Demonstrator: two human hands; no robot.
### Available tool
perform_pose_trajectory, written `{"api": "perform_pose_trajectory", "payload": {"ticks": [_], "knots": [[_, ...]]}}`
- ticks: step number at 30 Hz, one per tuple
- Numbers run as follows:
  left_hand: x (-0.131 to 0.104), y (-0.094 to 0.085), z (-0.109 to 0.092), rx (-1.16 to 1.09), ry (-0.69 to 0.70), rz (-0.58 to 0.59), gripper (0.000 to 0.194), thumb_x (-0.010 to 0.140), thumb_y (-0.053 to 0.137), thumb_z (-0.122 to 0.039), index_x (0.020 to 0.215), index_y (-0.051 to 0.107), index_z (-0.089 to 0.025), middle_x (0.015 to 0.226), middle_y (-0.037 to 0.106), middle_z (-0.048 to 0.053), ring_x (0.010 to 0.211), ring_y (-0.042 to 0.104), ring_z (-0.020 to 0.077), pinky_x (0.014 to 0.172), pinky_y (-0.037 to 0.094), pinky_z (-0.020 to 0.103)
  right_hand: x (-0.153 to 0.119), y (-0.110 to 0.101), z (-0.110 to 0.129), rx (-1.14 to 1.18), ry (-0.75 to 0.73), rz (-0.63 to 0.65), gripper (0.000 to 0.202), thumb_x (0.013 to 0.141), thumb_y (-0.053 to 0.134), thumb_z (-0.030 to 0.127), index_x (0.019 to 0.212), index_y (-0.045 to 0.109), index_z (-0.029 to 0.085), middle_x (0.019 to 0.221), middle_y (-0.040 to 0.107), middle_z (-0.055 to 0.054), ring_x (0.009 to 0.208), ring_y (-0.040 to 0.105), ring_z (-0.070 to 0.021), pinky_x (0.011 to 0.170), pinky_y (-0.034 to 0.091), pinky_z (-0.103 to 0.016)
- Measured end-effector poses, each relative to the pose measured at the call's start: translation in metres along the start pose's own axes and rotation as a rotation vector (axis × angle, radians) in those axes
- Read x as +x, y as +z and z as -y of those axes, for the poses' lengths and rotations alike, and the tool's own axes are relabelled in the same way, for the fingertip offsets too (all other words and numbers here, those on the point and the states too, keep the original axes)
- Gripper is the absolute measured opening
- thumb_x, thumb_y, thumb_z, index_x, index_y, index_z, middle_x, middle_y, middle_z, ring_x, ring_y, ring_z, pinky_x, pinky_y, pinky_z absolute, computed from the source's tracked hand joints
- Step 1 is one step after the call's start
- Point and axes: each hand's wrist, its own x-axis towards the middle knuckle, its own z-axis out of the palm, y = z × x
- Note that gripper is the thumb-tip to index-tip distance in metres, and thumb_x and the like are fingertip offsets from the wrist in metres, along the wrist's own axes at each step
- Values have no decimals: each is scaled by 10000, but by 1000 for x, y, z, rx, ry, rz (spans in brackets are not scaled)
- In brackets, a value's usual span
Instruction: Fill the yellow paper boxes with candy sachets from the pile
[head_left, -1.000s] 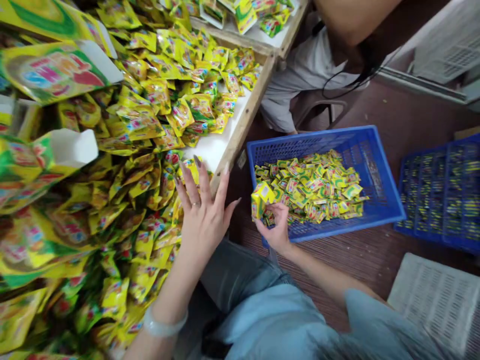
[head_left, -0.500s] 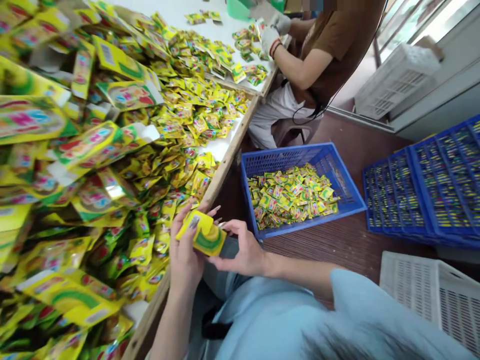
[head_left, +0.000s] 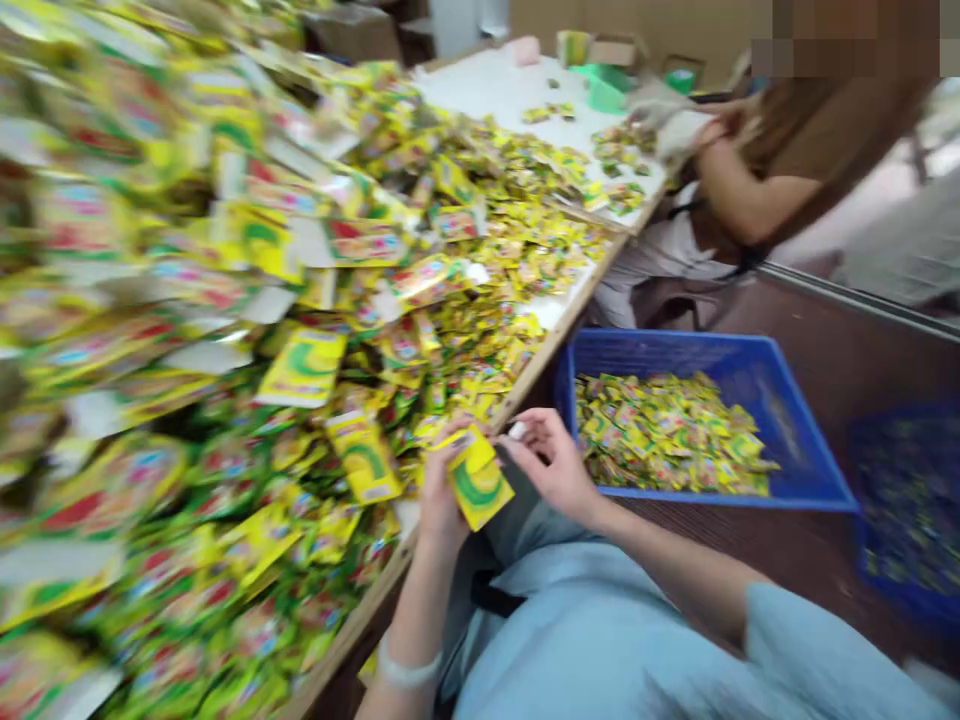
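My left hand (head_left: 442, 505) is closed around a small yellow and green cardboard box (head_left: 480, 482), held tilted just past the table's wooden edge. To its right, my right hand (head_left: 556, 468) is apart from the box's face, thumb and fingers curled together. A small white spot shows at those fingertips; whether it is a nail or a held piece is unclear. Left of my hands lies a heap of printed yellow packets and flattened-looking boxes (head_left: 304, 365), much of it blurred.
A blue plastic crate (head_left: 806, 440) filled with small yellow packets stands on the floor to the right. Another blue crate (head_left: 911, 510) is beyond it. A co-worker (head_left: 750, 190) in white gloves sits at the table's far end. A wooden rim (head_left: 551, 350) edges the table.
The view has swung, so the scene sits farther right and lower. My right hand has come away from the box, its fingers now curled. The left hand keeps hold of the box.
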Motion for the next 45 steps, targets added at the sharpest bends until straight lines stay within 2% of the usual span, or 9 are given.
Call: {"api": "perform_pose_trajectory", "payload": {"ticks": [3, 8, 14, 19, 22, 25, 30, 39, 45], "knots": [[-7, -5, -7, -55, 59, -2, 290, 675, 632, -243, 959, 665, -189, 909, 739, 42, 936, 702, 231, 859, 543, 339, 10, 8, 9, 0, 81, 113, 294, 862, 655, 450, 951, 495, 219, 759, 557, 29, 636, 532, -116, 584, 444, -248], [-17, -18, -26, -11, 109, 44, 311, 724, 666, -248, 1024, 681, -168, 1076, 741, 85, 1071, 670, 253, 960, 498, 357, 23, 29, 24, -9, 150, 430, 447, 774, 754, 420, 1079, 500, 212, 689, 523, 75, 520, 488, -86, 473, 399, -212], [-27, -32, -39, 27, 103, 93, 338, 799, 729, -311, 1107, 655, -191, 1322, 648, 117, 1192, 623, 274, 999, 495, 390, 42, 43, 39, -41, 263, 647, 464, 742, 748, 429, 1073, 529, 190, 769, 563, 46, 481, 553, -84, 433, 484, -224], [-30, -37, -46, 47, 122, 114, 363, 809, 737, -303, 1149, 654, -206, 1417, 576, 115, 1256, 582, 281, 994, 513, 375, 51, 48, 50, -151, 215, 733, 503, 707, 762, 390, 1106, 551, 167, 833, 572, 26, 497, 548, -71, 458, 461, -218], [-30, -38, -48, 64, 137, 127, 365, 809, 734, -298, 1155, 664, -204, 1412, 581, 109, 1228, 600, 264, 970, 528, 339, 53, 52, 57, -236, 139, 783, 361, 731, 726, 347, 1008, 593, 158, 774, 558, 37, 513, 513, -66, 458, 411, -198], [-30, -40, -49, 79, 142, 108, 365, 791, 747, -304, 1133, 677, -200, 1353, 624, 110, 1147, 646, 256, 918, 547, 320, 56, 56, 63, -298, 51, 828, 241, 748, 689, 270, 947, 615, 155, 761, 583, 34, 544, 504, -68, 483, 404, -187], [-30, -46, -49, 86, 82, 66, 409, 751, 771, -291, 1140, 669, -216, 1129, 722, 75, 933, 706, 214, 793, 565, 290, 65, 59, 67, -288, 6, 932, 374, 760, 669, 197, 1130, 621, 168, 790, 655, 30, 565, 557, -80, 515, 437, -188], [-34, -42, -62, 74, 19, 38, 463, 704, 780, -260, 1147, 655, -202, 1007, 743, 58, 812, 707, 197, 711, 568, 287, 72, 59, 74, -133, 243, 1041, 395, 783, 683, 278, 1135, 551, 159, 708, 638, 51, 477, 630, -106, 478, 536, -224], [-34, -40, -63, 113, 68, 28, 426, 697, 780, -282, 1105, 672, -230, 1045, 734, 52, 822, 709, 192, 686, 571, 270, 71, 63, 74, -174, 206, 993, 389, 750, 678, 216, 1124, 579, 172, 710, 649, 50, 503, 655, -108, 446, 508, -183]]}}
